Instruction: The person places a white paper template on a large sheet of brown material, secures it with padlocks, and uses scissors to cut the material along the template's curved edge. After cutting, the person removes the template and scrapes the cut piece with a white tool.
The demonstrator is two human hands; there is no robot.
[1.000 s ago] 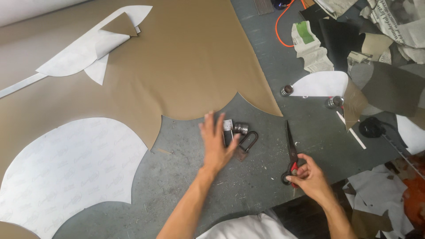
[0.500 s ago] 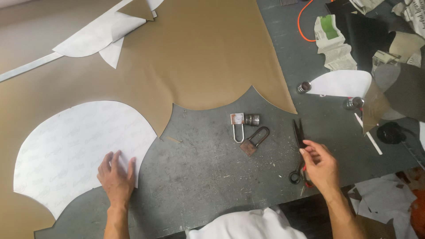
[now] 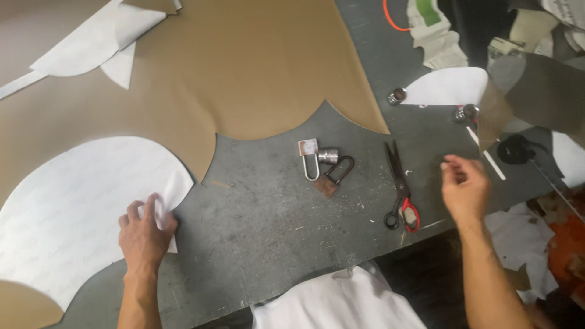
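Fingers of the left hand [image 3: 145, 234] are pressed flat on the white pattern [image 3: 73, 213] at eight o'clock, apparently to pin it, while the right hand [image 3: 466, 189], loosely curled and empty, is held above the table [image 3: 274, 231] beside the scissors [image 3: 399, 186] at three o'clock.

matt white paper pattern [image 3: 73, 207], rusty metal padlocks [image 3: 326, 170] – scuffed grey table [image 3: 274, 225]
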